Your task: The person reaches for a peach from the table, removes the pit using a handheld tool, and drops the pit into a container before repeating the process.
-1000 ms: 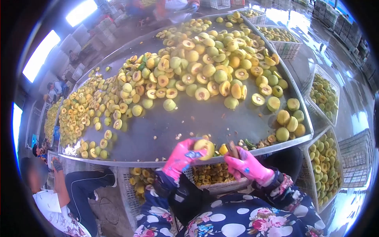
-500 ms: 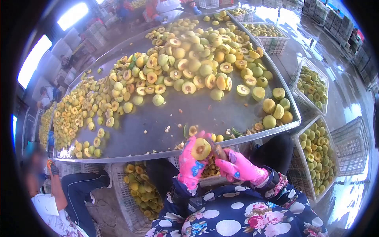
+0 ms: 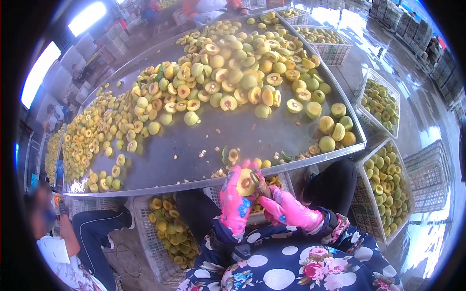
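Observation:
In a pink, butterfly-patterned glove, my left hand grips a halved yellow-green stone fruit, its cut face turned up and toward the right. My right hand, also gloved in pink, is closed around the short brown handle of a pitting knife. The knife's curved metal end is at the middle of the cut face, over the pit area. Both hands are just in front of the metal table's near edge. Beneath them, a crate partly shows, with cut pieces inside.
Halved fruits are heaped across the table, with loose pits and scraps near its front edge. Fruit-filled crates stand at my left and right. A seated person is at the far left.
The knife's metal end has moved left from beside the fruit half onto its cut face. The right hand has shifted slightly left with it; the left hand still holds the fruit.

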`<act>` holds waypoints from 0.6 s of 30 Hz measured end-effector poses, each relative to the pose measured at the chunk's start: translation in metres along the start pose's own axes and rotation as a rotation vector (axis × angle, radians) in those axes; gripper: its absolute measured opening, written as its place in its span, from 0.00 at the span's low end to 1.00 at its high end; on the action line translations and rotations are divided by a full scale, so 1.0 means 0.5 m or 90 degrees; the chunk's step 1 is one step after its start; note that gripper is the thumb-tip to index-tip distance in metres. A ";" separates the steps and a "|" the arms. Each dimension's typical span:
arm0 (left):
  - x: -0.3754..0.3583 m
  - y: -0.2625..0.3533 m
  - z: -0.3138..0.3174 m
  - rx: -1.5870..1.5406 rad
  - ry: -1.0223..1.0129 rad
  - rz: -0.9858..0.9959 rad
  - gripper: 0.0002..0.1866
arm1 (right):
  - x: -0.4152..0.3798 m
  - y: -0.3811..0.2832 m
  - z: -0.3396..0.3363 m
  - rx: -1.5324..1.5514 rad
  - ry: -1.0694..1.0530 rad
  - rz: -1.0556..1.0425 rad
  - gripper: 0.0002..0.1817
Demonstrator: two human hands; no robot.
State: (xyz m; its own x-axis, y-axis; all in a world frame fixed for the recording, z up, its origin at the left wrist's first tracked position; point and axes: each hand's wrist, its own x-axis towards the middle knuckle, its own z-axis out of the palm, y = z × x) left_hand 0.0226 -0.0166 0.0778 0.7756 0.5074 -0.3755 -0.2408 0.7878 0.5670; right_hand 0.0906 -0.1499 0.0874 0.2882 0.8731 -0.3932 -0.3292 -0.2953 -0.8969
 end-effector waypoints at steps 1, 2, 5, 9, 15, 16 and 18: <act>-0.001 -0.003 0.001 0.006 0.004 0.009 0.21 | 0.001 0.002 0.002 -0.005 0.000 -0.004 0.13; -0.002 -0.007 0.002 0.010 0.010 0.018 0.21 | 0.003 0.006 0.004 -0.011 0.000 -0.007 0.13; 0.000 -0.019 0.004 0.031 0.038 0.040 0.21 | 0.011 0.023 0.007 -0.051 0.013 -0.042 0.12; -0.007 -0.027 0.016 0.014 0.068 0.053 0.20 | 0.013 0.028 0.007 -0.110 0.028 -0.062 0.11; 0.001 -0.022 -0.013 0.097 0.014 0.014 0.17 | 0.010 0.035 -0.011 -0.207 -0.007 -0.074 0.15; 0.004 -0.021 -0.018 0.120 0.016 0.002 0.16 | 0.010 0.035 -0.016 -0.244 -0.016 -0.076 0.16; 0.013 -0.018 -0.023 0.165 0.019 -0.021 0.14 | 0.012 0.036 -0.024 -0.330 -0.025 -0.104 0.17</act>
State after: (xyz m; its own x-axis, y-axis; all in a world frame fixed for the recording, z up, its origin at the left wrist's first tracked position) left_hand 0.0231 -0.0164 0.0619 0.7618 0.4960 -0.4166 -0.0552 0.6905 0.7212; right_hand 0.0971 -0.1546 0.0664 0.2616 0.9345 -0.2412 0.2067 -0.2984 -0.9318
